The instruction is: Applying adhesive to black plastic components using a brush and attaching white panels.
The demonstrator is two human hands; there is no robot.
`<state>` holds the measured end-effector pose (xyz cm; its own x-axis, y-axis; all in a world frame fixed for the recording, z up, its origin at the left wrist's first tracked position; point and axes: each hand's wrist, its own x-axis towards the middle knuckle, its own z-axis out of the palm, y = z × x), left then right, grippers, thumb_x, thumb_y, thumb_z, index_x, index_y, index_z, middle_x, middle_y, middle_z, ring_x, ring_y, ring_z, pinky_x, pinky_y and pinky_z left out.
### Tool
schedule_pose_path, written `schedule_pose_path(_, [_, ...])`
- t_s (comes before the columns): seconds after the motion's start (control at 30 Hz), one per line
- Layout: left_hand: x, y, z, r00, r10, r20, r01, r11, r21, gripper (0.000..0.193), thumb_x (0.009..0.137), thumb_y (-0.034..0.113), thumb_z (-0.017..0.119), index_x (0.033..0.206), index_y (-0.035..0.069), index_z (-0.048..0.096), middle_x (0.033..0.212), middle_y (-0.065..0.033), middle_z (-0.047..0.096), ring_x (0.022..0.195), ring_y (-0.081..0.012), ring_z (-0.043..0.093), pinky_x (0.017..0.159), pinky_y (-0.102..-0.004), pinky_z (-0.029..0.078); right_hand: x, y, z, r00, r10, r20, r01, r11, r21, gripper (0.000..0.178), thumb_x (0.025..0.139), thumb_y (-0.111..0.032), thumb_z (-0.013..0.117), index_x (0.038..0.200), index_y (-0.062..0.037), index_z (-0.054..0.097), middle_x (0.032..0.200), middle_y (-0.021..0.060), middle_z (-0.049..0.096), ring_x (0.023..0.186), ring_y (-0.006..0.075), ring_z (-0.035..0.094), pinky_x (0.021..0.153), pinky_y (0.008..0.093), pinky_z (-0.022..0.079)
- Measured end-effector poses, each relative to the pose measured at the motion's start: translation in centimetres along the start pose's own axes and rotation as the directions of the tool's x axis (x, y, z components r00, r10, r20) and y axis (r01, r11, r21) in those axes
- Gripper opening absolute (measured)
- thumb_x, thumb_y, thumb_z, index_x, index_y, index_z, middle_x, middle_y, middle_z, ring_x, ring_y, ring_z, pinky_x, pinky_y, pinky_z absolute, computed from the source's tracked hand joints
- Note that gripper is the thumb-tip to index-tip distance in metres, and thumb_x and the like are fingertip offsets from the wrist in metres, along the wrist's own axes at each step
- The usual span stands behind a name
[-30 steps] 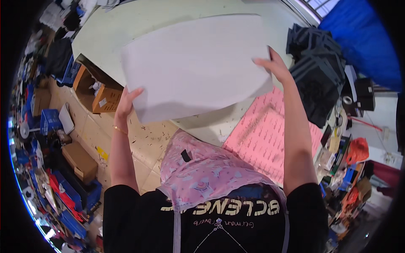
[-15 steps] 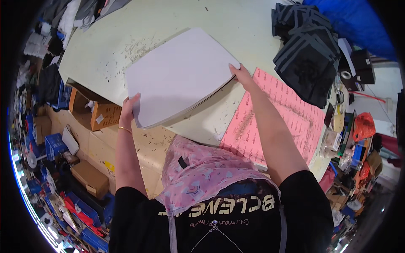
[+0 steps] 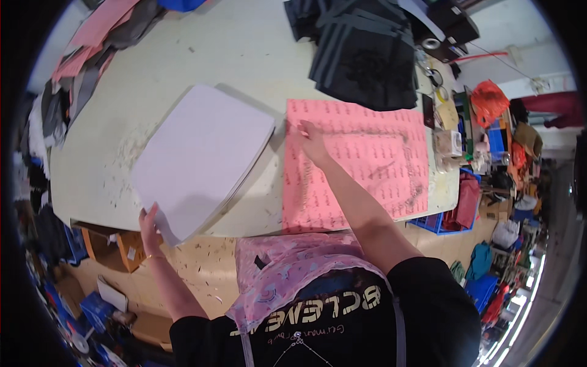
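A thick stack of white paper sheets point(image 3: 205, 156) lies slantwise on the pale table, its layered edge showing on the right side. My left hand point(image 3: 151, 225) grips the near left corner, thumb on top and fingers at the edge. Away from the stack, my right hand point(image 3: 312, 142) is over the upper left part of a pink printed sheet point(image 3: 361, 165), fingers a little bent and apart, with nothing seen in them. Dark smudges form a rough frame shape on the pink sheet.
Dark folded fabric pieces point(image 3: 364, 58) are piled beyond the pink sheet. Grey and pink cloth point(image 3: 92, 46) lies along the far left table edge. An open cardboard box point(image 3: 113, 248) sits below the table's left side. A blue crate point(image 3: 452, 211) stands at the right.
My right hand has let go of the stack's right corner and moved over the pink sheet. The stack has been lowered onto the table, my left hand still on it. My view has turned right.
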<state>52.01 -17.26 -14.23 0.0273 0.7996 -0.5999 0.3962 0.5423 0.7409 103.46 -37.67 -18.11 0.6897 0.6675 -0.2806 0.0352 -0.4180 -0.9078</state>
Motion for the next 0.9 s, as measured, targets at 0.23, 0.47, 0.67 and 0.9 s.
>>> schedule_pose_path(0.23, [-3.2,-4.2,3.7,0.753,0.287,-0.592,-0.220,0.958,0.184,0.050,0.093,0.018,0.063,0.129,-0.012,0.048,0.122,-0.0224,0.057,0.110,-0.0277,0.058,0.092,-0.0324,0.048,5.0,8.6,-23.1,0.796,0.351,-0.493,-0.004,0.817,0.577,0.025,0.091,-0.011,0.065,0.113,-0.0015,0.062,0.089,0.0082,0.065,0.070,0.0166,0.063,0.063,0.0240,0.051])
schedule_pose_path(0.47, [-15.7,-7.0,25.3,0.957,0.168,-0.235,-0.203,0.970,-0.131,0.028,0.091,0.009,0.058,0.118,0.004,0.062,0.107,-0.0064,0.064,0.097,-0.0151,0.057,0.087,-0.0266,0.045,15.3,9.8,-28.1,0.836,-0.179,-0.519,-0.169,0.816,-0.552,0.034,0.080,-0.020,0.068,0.105,0.0037,0.065,0.090,0.0198,0.070,0.085,0.0385,0.066,0.074,0.0418,0.053])
schedule_pose_path(0.67, [-24.4,-6.4,48.8,0.745,0.252,0.618,0.173,0.821,-0.544,0.032,0.094,0.016,0.061,0.124,0.004,0.059,0.112,-0.0146,0.066,0.094,-0.0229,0.064,0.085,-0.0345,0.052,11.9,0.4,-31.6,0.957,-0.244,-0.156,0.165,0.903,-0.396,0.021,0.075,-0.017,0.063,0.076,0.0034,0.067,0.071,0.0190,0.066,0.068,0.0355,0.064,0.066,0.0394,0.052])
schedule_pose_path(0.9, [-24.9,-2.6,54.4,0.656,0.033,0.754,0.672,0.428,-0.604,0.051,0.103,0.048,0.041,0.125,0.004,0.057,0.123,-0.0148,0.062,0.110,-0.0287,0.060,0.093,-0.0400,0.049,-11.7,-1.4,-36.8,0.629,0.095,0.772,0.096,0.975,-0.199,0.014,0.080,-0.010,0.069,0.088,0.0003,0.071,0.069,0.0047,0.064,0.062,0.0118,0.054,0.061,0.0258,0.046])
